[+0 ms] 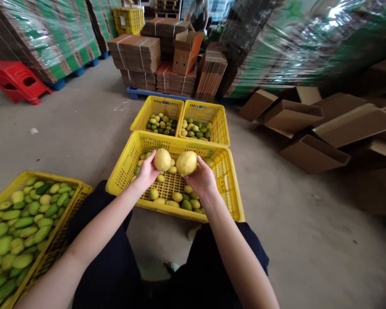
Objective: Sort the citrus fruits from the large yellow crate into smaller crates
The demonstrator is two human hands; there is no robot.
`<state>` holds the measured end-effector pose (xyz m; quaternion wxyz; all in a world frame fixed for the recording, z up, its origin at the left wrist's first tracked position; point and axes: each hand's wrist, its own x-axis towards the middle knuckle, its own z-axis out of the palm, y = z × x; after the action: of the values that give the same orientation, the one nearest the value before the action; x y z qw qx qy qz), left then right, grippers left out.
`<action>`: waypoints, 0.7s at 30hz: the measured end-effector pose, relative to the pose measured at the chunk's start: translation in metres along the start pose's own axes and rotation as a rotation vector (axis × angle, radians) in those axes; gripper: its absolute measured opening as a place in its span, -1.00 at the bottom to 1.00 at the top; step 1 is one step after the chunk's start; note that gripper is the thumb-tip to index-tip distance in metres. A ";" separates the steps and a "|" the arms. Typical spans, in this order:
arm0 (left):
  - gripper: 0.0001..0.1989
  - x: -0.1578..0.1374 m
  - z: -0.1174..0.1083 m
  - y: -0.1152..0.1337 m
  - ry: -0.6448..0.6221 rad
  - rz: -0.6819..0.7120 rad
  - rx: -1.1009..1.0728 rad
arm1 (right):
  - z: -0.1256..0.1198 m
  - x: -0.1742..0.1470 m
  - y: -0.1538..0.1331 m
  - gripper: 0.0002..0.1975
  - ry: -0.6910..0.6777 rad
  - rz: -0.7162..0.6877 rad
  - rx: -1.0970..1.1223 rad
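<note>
In my left hand point(149, 172) is a round yellow lemon point(162, 160), gripped from its left side. My right hand point(203, 177) holds a second, slightly larger yellow lemon point(186, 163) from the right and below. The two fruits are side by side with a narrow gap, above a large yellow plastic crate point(174, 209) in front of my knees. Several yellow and green lemons lie in that crate, grouped near its front and left, with part of its slotted floor showing. My hands and forearms hide some of its contents.
Beyond it stand two smaller yellow crates point(180, 124) with green and yellow fruit. A full crate of fruit point(22, 231) sits at my left. Cardboard boxes point(292, 116) lie on the right, a red stool point(16, 81) at far left. Flattened cartons point(135, 53) and a person point(198, 13) are behind.
</note>
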<state>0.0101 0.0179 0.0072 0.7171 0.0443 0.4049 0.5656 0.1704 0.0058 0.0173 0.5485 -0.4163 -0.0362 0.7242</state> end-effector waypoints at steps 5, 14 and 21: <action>-0.63 -0.005 0.003 -0.001 0.008 -0.083 -0.067 | 0.005 -0.005 0.001 -0.76 0.008 0.090 -0.002; -0.75 -0.011 0.003 0.002 -0.094 -0.061 0.018 | 0.004 -0.008 0.005 -0.86 -0.101 0.020 -0.040; -0.77 -0.009 -0.004 -0.007 -0.316 0.203 0.289 | 0.006 -0.009 0.004 -0.85 -0.147 -0.021 -0.024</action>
<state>0.0126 0.0059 0.0055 0.6971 0.2749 0.3578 0.5572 0.1642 -0.0012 0.0241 0.5469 -0.3682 -0.0893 0.7466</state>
